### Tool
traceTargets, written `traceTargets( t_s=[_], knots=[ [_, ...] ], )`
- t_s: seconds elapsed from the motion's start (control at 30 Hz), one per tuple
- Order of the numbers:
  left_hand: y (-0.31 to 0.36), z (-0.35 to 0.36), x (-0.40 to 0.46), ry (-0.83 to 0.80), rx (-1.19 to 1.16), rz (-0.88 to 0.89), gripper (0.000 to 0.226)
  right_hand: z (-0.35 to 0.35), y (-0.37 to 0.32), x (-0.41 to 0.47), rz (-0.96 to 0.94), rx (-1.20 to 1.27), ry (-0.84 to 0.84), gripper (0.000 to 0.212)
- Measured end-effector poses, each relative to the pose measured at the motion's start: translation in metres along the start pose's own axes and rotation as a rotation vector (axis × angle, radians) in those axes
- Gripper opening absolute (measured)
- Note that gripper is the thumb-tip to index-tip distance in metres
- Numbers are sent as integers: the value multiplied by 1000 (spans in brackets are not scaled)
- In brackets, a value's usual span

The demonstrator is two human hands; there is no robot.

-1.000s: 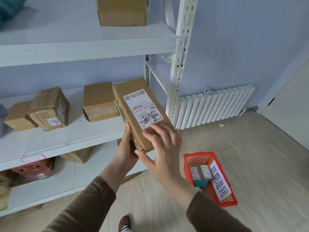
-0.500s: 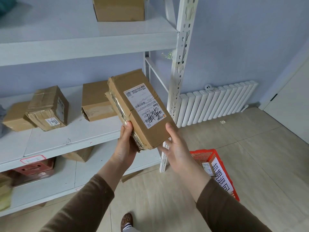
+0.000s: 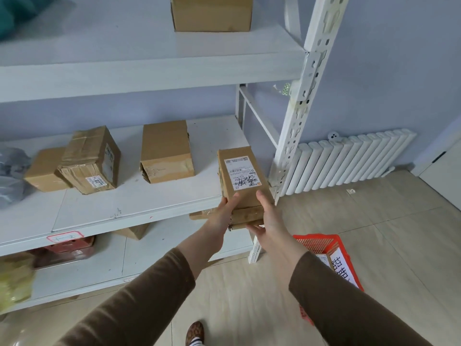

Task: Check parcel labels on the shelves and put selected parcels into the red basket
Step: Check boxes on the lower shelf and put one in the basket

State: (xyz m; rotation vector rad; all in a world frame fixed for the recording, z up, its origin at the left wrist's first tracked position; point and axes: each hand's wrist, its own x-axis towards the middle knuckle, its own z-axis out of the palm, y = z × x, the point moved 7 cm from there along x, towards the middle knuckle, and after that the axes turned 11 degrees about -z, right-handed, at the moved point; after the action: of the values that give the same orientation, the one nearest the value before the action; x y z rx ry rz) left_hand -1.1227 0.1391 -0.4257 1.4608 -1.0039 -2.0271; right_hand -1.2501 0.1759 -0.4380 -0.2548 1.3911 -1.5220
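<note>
Brown cardboard parcel [image 3: 243,178] with white label rests at the right end of the white middle shelf [image 3: 129,208], left hand [image 3: 223,213] and right hand [image 3: 268,218] gripping its near end. It looks stiff, probably light; holding both sides seems safest.

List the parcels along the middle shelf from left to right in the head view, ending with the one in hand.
Grey plastic bag → small plain box → taped box with a side label → plain upright box → labelled parcel, at the shelf's right end, held by the left hand and right hand.
</note>
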Motion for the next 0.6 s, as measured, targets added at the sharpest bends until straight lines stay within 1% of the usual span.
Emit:
traceTargets(
  t_s=[0.17,0.3,0.43,0.5,0.6],
  knots=[
    [41,-12,55,62,1,30,45,47,-22,51,-63,-45,-1,59],
    [80,-22,97,91,-1,43,61,80,-39,89,-44,-112,-39,39],
    [111,-32,130,112,10,36,50,101,-48,128,-17,-129,-71,23],
    [124,-34,141,99,2,55,52,109,-52,145,-29,-130,-71,16],
    [133,-38,159,80,20,91,53,120,-55,166,-63,-173,-70,18]
  ],
)
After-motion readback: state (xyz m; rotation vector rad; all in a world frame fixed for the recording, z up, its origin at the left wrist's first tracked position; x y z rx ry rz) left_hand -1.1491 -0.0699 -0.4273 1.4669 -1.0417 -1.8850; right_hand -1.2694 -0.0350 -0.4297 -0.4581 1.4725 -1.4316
